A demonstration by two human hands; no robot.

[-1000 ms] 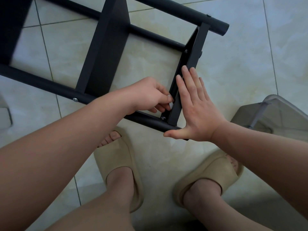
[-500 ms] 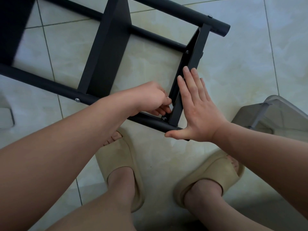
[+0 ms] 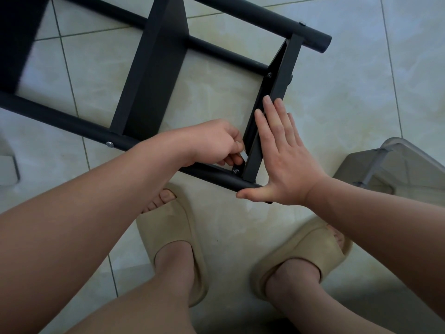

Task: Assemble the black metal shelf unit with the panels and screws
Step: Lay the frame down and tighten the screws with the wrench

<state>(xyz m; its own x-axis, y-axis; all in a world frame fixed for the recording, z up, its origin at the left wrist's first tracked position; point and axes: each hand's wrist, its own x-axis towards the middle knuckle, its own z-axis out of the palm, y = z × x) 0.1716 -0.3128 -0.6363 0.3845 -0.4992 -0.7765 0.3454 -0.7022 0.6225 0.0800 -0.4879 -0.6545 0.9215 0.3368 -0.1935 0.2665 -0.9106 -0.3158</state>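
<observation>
- The black metal shelf unit (image 3: 154, 75) lies on its side on the pale tiled floor (image 3: 337, 92), just ahead of the person's feet in beige slides (image 3: 173, 227). No edge of the floor is in view to place it by.
- The left hand (image 3: 216, 143) is clenched round a small silvery tool (image 3: 243, 154), just above the dark screw (image 3: 236, 170) where the black end panel (image 3: 281, 75) meets the near black tube (image 3: 72, 121). Risk: the corner is cramped, so the tool may slip from the screw head and round it off, or the knuckles may scrape the panel edge.
- The right hand (image 3: 286, 160) lies flat, fingers straight, pressed on the outer face of the end panel with the thumb along the tube; it grasps nothing. Risk: uneven pressure could push the panel off its hole, and the screw would bite crooked.
- Bare toes sit near the tube. Risk: if the frame rolls or slides, it lands on them.
- Risk: a dropped screw would skid away over the smooth tiles.
</observation>
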